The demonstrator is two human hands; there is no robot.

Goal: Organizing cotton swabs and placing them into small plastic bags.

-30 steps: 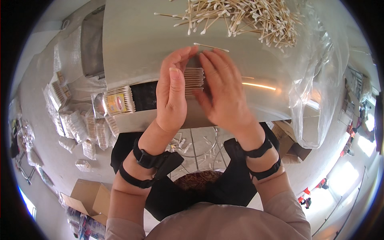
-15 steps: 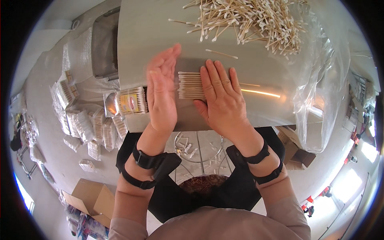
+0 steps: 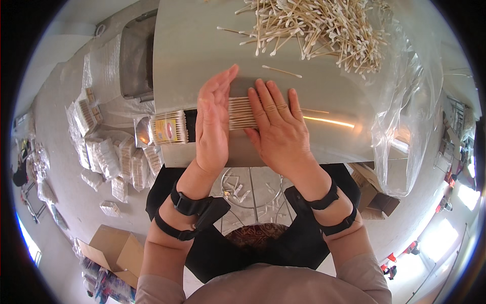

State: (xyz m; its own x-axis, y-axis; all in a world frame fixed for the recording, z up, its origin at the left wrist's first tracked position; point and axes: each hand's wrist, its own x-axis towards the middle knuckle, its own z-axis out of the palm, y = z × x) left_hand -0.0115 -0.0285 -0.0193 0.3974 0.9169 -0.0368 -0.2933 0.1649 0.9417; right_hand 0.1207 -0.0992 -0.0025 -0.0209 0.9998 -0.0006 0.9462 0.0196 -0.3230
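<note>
A flat row of cotton swabs [image 3: 243,112] lies side by side on the metal tabletop [image 3: 202,55]. My right hand [image 3: 282,119] rests flat over the right part of this row, fingers stretched out and slightly spread. On its edge at the row's left end stands my left hand [image 3: 214,119], fingers straight, its palm side against the swab tips. Left of it sits a clear packet of swabs [image 3: 169,127] with a yellow label, at the table's left edge. A dark slot shows between the packet and my left hand.
A big heap of loose swabs [image 3: 324,30] covers the table's far right, with one single swab [image 3: 282,71] nearer. Clear plastic sheeting [image 3: 405,126] hangs over the right edge. Filled packets [image 3: 109,154] lie at the left, beyond a grey bin [image 3: 136,55]. An open carton [image 3: 114,251] stands lower left.
My left hand has moved right, up against the ends of the swab row. My right hand stays flat on the swabs, nearly in place.
</note>
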